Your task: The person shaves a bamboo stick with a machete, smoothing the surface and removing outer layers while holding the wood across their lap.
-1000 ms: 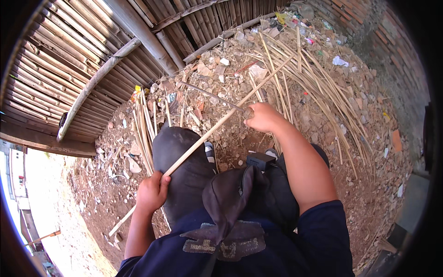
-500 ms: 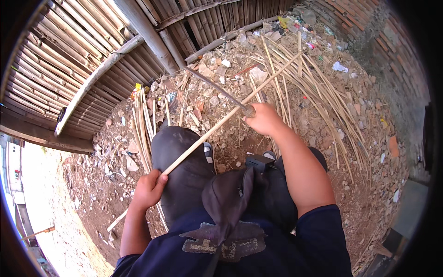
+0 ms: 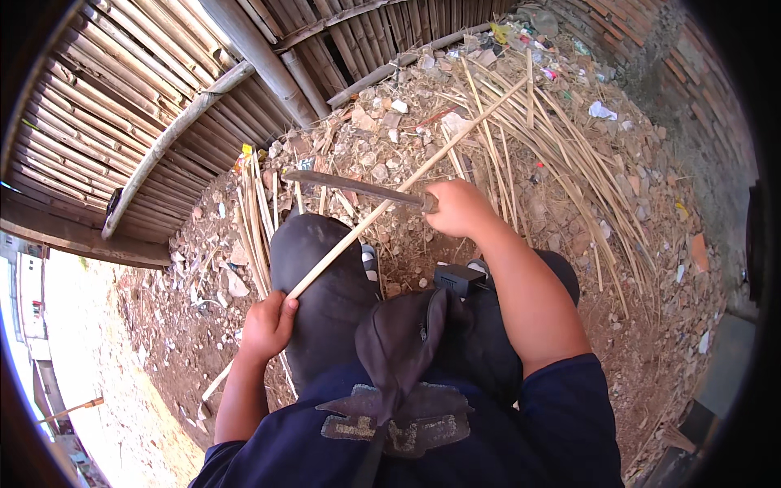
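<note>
My left hand [image 3: 267, 325] is closed round the lower part of a long pale bamboo strip [image 3: 342, 246], which slants up and to the right across my left knee. In my right hand [image 3: 460, 210] is the handle of a machete [image 3: 358, 187]. Its long dark blade points left and crosses over the strip, with its tip above my left knee. Whether blade and strip touch I cannot tell. The strip's far end lies over a pile of similar strips [image 3: 561, 163], and its near end sticks out below my left hand.
More strips [image 3: 254, 232] lie beside my left knee. Stones and litter cover the ground [image 3: 179, 325]. A bamboo slat wall [image 3: 146, 89] rises at the far left, a brick wall [image 3: 708, 106] at the right. A small black box [image 3: 460, 280] sits between my knees.
The machete has turned in my right hand: its blade, which pointed up and left, now lies nearly level and reaches left. My left hand still grips the strip, almost in the same place.
</note>
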Demonstrator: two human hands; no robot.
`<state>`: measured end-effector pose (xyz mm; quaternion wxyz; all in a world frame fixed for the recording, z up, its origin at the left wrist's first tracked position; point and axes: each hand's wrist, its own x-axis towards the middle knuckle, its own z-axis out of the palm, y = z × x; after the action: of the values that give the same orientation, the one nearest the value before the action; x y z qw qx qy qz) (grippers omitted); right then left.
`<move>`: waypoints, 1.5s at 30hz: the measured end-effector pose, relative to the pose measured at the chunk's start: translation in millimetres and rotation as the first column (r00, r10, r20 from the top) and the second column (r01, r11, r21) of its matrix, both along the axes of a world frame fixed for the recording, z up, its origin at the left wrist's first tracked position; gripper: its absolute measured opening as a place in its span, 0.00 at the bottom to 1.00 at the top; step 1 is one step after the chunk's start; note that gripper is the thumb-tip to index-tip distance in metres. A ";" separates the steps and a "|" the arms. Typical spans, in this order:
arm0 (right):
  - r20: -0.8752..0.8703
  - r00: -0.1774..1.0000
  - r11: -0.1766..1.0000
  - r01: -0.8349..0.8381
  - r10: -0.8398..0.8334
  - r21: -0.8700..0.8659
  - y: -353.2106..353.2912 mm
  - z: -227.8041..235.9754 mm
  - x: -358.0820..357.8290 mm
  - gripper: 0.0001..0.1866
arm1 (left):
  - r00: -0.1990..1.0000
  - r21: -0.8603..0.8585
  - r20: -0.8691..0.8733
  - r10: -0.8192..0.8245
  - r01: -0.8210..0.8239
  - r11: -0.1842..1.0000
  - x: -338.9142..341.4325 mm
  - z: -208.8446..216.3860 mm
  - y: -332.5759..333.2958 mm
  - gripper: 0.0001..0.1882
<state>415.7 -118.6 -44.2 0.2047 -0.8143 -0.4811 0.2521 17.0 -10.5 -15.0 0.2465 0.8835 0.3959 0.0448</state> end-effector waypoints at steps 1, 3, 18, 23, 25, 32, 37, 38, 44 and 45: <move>-0.025 1.000 0.999 0.006 -0.007 -0.032 -3.5 -3.3 8.1 0.20 | 1.000 0.002 -0.007 -0.003 0.003 1.000 2.3 -0.7 -0.8 0.20; -0.058 0.988 0.990 0.139 -0.141 -0.038 -5.1 -26.7 33.4 0.21 | 1.000 0.019 -0.005 -0.018 0.018 1.000 6.1 2.8 1.4 0.20; -0.042 0.992 0.992 -0.121 0.119 -0.034 6.6 -11.1 7.4 0.16 | 0.999 -0.045 -0.010 -0.043 0.042 0.998 4.6 8.3 5.2 0.21; -0.005 0.991 0.990 -0.132 0.132 0.041 6.5 3.5 -11.4 0.15 | 1.000 -0.046 -0.026 -0.002 0.001 0.999 4.0 4.2 1.9 0.21; -0.112 0.993 1.000 0.031 -0.030 0.005 4.3 -22.5 19.0 0.16 | 1.000 -0.049 -0.018 0.004 -0.005 0.999 10.0 6.8 1.0 0.21; -0.056 0.998 0.994 0.045 -0.040 0.095 10.5 -12.2 0.7 0.18 | 0.998 -0.076 -0.055 -0.003 -0.001 0.997 2.1 10.0 3.3 0.21; -0.091 0.995 0.991 -0.017 0.029 0.136 4.6 -28.7 25.1 0.19 | 0.997 -0.173 -0.054 -0.053 0.043 0.984 7.3 13.0 17.3 0.22; -0.213 0.972 0.990 0.118 -0.098 0.081 7.0 -32.4 29.6 0.19 | 1.000 -0.244 0.010 -0.006 0.008 0.970 5.6 10.5 18.6 0.23; -0.054 0.998 0.990 0.030 -0.023 0.138 12.6 -24.9 4.2 0.17 | 0.999 -0.118 -0.031 0.019 -0.022 0.993 6.9 10.4 7.2 0.22; -0.056 0.998 0.991 0.031 -0.024 0.131 10.1 -20.6 1.8 0.17 | 0.999 -0.086 -0.043 0.024 -0.028 0.996 6.3 8.5 6.7 0.22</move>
<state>417.5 -108.5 -64.9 0.2745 -0.7984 -0.4797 0.2389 23.4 -3.8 -6.4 0.2755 0.8675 0.4139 0.0122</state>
